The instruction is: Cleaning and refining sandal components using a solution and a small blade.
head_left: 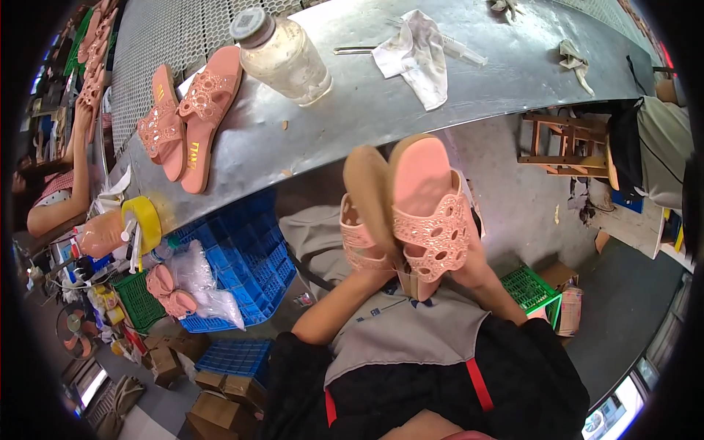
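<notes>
In front of my lap I hold up two pink slide sandals with cut-out, sparkling straps. The left sandal (368,187) is turned on edge, so its tan sole shows, and my left hand (372,279) grips it low down. Beside it the right sandal (422,176) faces me with its smooth pink insole; my right hand (473,265) is closed around its lower right side. The straps and soles hide most of my fingers. Another pair of matching pink sandals (194,165) lies at the left of the metal table (352,121), one overlapping the other.
On the table are a cloudy lidded jar (290,66), a stained white cloth (418,62), a syringe (463,51) and yellow tape (147,224). Blue crates (257,271) stand lower left, a green crate (524,290) and wooden stool (565,147) right. Another person's arm (77,161) shows far left.
</notes>
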{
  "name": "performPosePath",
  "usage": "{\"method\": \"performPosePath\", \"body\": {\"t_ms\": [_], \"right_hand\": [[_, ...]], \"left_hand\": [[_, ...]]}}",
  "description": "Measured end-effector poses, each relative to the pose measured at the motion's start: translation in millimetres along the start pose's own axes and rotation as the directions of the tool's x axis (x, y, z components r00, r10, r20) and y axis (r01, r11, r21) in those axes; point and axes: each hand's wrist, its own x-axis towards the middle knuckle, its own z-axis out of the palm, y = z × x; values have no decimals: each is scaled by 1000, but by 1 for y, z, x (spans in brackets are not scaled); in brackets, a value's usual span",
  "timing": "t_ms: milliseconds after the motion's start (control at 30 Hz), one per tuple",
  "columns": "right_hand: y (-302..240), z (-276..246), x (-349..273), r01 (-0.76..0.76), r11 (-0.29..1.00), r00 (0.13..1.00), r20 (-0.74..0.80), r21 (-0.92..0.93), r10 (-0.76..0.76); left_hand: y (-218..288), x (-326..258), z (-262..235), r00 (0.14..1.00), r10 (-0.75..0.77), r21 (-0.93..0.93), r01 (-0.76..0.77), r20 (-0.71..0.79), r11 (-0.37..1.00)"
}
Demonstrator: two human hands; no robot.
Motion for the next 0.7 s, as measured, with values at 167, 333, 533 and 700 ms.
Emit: {"method": "performPosePath", "body": {"t_ms": [167, 333, 533, 700], "right_hand": [[12, -9, 11, 100, 926, 984, 173, -364, -38], [80, -49, -2, 138, 751, 963, 265, -646, 51], [61, -32, -5, 189, 791, 973, 218, -582, -73], [40, -15, -2, 111, 819, 990, 138, -562, -40]], "left_hand": [[-1, -6, 3, 997, -57, -103, 62, 59, 993], [1, 1, 9, 988, -106, -203, 128, 115, 971], [-2, -1, 8, 973, -158, -306, 205, 171, 930], [-10, -3, 0, 961, -164, -391, 243, 225, 888]]}}
